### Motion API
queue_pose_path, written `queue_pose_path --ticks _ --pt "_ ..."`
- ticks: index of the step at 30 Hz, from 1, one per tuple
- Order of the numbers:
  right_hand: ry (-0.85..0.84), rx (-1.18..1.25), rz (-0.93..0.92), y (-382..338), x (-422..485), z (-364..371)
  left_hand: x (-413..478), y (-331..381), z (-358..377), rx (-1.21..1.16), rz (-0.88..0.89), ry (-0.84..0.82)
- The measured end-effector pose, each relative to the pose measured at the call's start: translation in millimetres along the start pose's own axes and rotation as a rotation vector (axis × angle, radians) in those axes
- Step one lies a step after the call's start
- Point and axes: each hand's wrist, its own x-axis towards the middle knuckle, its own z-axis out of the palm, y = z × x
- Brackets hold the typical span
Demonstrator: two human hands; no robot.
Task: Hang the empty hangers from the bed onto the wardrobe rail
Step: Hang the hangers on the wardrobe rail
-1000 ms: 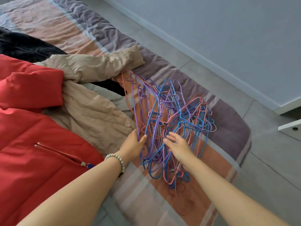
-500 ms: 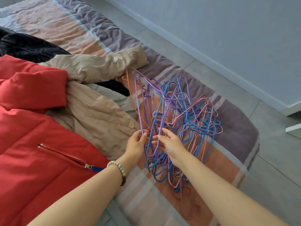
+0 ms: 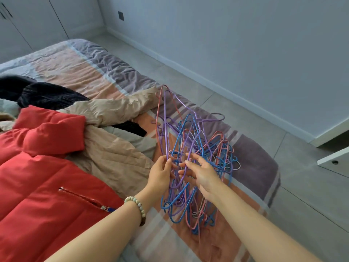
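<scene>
Head view: left hand [image 3: 160,173] pinches tangled thin wire hangers [image 3: 205,146]; right hand [image 3: 203,173] grip unclear

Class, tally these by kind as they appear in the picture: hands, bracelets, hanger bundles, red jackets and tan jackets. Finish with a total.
Hands: 2, the left hand and the right hand
bracelet: 1
hanger bundle: 1, too tangled to count hanger by hanger
red jacket: 1
tan jacket: 1
Total: 6
</scene>
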Motion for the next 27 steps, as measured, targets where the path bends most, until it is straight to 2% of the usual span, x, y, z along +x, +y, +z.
queue_pose_path --ticks 5,11,15,18,22,27 --pt "0.002 0.006 -0.026 -25 -20 -15 -11 26 10 0.139 0.059 -0.049" --pt "0.055 0.002 0.031 -19 -30 -29 -23 27 17 0.131 -0.150 -0.223" --pt "0.042 0.044 0.027 -11 -41 -31 -30 17 20 0.166 -0.115 -0.195" --pt "0.031 0.117 -0.072 -20 -51 -38 -33 29 23 0.148 -0.016 -0.214" --pt "0.035 0.127 -0.245 -57 -78 -50 -34 68 33 0.239 0.123 -0.289" --pt "0.065 0.148 -0.421 -124 -137 -65 -57 157 59 0.262 0.094 -0.456"
